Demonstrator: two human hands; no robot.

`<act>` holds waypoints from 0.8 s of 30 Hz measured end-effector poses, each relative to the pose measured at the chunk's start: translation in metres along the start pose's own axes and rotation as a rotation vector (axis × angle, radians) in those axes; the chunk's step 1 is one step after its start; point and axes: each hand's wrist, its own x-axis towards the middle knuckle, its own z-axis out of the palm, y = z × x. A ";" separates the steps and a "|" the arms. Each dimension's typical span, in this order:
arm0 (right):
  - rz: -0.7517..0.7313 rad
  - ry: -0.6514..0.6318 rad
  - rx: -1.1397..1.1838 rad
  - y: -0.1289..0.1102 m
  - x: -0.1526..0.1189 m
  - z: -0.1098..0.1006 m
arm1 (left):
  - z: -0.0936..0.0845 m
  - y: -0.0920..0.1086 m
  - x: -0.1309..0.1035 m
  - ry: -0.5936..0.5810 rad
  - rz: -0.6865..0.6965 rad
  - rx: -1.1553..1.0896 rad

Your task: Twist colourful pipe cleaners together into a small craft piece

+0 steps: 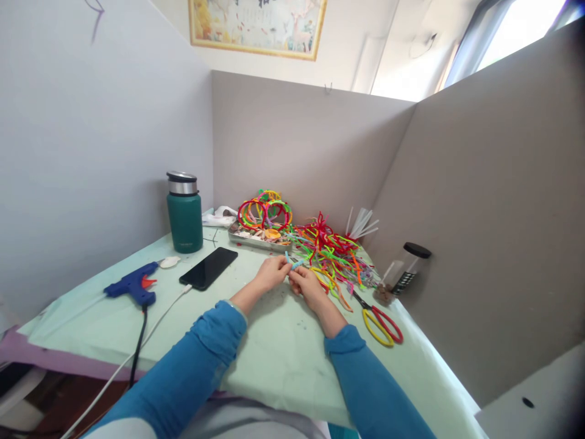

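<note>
Close together over the middle of the table, my left hand and my right hand both pinch a short light-blue pipe cleaner. Its ends stick out above my fingers, and it looks bent; the part between my fingertips is hidden. Just beyond my right hand lies a loose pile of colourful pipe cleaners. Yellow and orange pipe cleaners lie right beside that hand. Scissors with one red and one yellow handle rest to its right.
A metal tray holds small pieces, with colourful pipe-cleaner rings on top. On the left are a green bottle, a black phone on a white cable and a blue glue gun. A clear jar stands right; grey partitions surround the table.
</note>
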 end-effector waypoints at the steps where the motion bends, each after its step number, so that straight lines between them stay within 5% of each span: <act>1: 0.001 0.001 -0.001 0.000 0.000 0.000 | 0.000 -0.001 0.000 0.005 0.003 0.004; 24: 0.013 0.007 -0.019 -0.003 -0.001 0.002 | 0.003 -0.005 0.002 0.018 0.042 0.010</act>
